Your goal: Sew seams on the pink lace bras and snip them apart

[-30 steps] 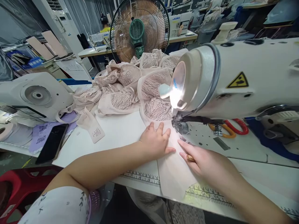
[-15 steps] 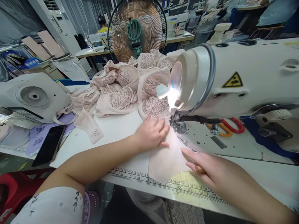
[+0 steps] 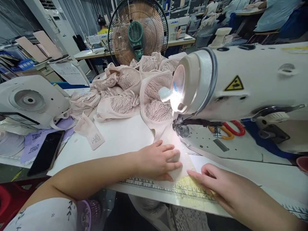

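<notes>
A pale pink fabric piece (image 3: 172, 141) lies on the white table (image 3: 120, 138), running from the needle area of the white sewing machine (image 3: 240, 83) toward the front edge. My left hand (image 3: 157, 160) rests flat on its near end with fingers stretched out. My right hand (image 3: 211, 183) lies just to the right on the table's ruler strip (image 3: 168, 189), fingers extended, index tip touching the fabric's lower edge. A small brownish thing seems tucked under its fingers; I cannot make it out.
A heap of pink lace bra cups (image 3: 125, 93) sits behind the fabric. A second machine (image 3: 29, 102) and a black phone (image 3: 45, 152) are at left. Red and orange scissors (image 3: 228, 130) lie under the machine arm. A fan (image 3: 137, 30) stands behind.
The fabric piece has travelled away under the presser foot, leaving less of it near the front edge. Both hands slid back toward the table's front edge along the ruler.
</notes>
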A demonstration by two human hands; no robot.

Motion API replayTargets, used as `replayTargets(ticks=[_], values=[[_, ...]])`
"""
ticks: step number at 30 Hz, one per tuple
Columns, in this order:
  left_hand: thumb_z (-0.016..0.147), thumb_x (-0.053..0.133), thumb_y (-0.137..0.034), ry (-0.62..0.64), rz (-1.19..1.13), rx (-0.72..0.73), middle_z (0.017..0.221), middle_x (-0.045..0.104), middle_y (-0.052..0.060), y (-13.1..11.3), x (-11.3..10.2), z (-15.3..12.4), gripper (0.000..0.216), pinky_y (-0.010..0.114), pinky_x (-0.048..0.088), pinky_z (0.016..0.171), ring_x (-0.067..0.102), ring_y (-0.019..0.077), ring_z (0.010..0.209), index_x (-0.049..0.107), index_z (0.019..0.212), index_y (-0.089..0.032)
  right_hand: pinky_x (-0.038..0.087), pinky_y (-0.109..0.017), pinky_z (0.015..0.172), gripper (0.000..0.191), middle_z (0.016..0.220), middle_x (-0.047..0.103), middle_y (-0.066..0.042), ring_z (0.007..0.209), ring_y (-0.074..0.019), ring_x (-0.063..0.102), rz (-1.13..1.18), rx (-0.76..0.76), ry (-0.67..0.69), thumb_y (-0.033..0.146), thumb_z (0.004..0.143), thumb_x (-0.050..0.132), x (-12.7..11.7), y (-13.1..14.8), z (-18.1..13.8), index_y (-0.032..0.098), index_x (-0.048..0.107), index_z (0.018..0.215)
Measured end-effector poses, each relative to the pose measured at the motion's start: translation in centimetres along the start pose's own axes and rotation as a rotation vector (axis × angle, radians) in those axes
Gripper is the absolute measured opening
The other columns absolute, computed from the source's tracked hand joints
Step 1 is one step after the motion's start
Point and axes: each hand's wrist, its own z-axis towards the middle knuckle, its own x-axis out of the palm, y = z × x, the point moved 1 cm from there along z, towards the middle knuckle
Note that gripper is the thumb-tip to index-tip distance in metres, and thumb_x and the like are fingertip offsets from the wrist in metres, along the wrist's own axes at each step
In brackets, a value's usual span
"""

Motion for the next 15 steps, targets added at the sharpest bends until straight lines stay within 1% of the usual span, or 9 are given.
replayTargets(ticks=[3,5,7,10,13,15], values=[[0.092,0.043,-0.048,-0.018,0.008,0.008,0.135,0.049,0.017,1.0,0.3,0.0,0.051,0.055,0.039,0.099,0.040,0.0337,0.130,0.052,0.132,-0.017,0.018,-0.023,0.045,0.038,0.073,0.047,0.000,0.052,-0.0117,0.043,-0.013,-0.023,-0.052,0.017,0.089,0.038,0.2,-0.3,0.5,0.031,0.055,0.120],[0.094,0.041,-0.044,-0.051,0.015,0.009,0.136,0.049,0.016,1.6,0.6,0.1,0.046,0.055,0.039,0.099,0.041,0.0324,0.129,0.054,0.130,-0.018,0.018,-0.024,0.045,0.042,0.072,0.048,0.000,0.051,-0.0121,0.043,-0.026,-0.007,-0.080,0.016,0.087,0.040,0.3,-0.4,0.9,0.031,0.054,0.123],[0.096,0.039,-0.038,-0.072,0.017,0.005,0.137,0.049,0.015,2.2,0.7,0.1,0.041,0.054,0.039,0.100,0.042,0.0310,0.130,0.054,0.130,-0.020,0.019,-0.024,0.045,0.041,0.070,0.048,0.000,0.051,-0.0126,0.043,-0.045,0.027,-0.086,0.016,0.086,0.042,0.3,-0.5,1.4,0.031,0.056,0.121],[0.097,0.037,-0.029,-0.051,0.032,-0.006,0.140,0.047,0.014,3.1,0.7,0.2,0.037,0.053,0.038,0.102,0.040,0.0293,0.132,0.053,0.130,-0.022,0.018,-0.024,0.044,0.046,0.065,0.049,0.001,0.049,-0.0133,0.044,-0.080,0.008,-0.096,0.015,0.083,0.043,0.0,-0.7,2.1,0.031,0.056,0.124],[0.097,0.038,-0.023,-0.014,0.052,-0.007,0.143,0.043,0.013,3.9,0.6,0.2,0.038,0.051,0.038,0.104,0.039,0.0288,0.134,0.051,0.132,-0.023,0.018,-0.022,0.043,0.051,0.065,0.053,0.000,0.050,-0.0143,0.049,-0.102,-0.011,-0.058,0.014,0.080,0.044,-0.4,-1.0,2.9,0.029,0.055,0.128],[0.097,0.038,-0.022,-0.002,0.054,0.001,0.145,0.042,0.013,4.4,0.5,0.3,0.039,0.046,0.039,0.105,0.040,0.0275,0.134,0.050,0.133,-0.021,0.020,-0.022,0.044,0.051,0.066,0.056,-0.001,0.053,-0.0156,0.053,-0.103,0.005,-0.012,0.015,0.082,0.043,-0.8,-1.1,3.4,0.029,0.055,0.129]])
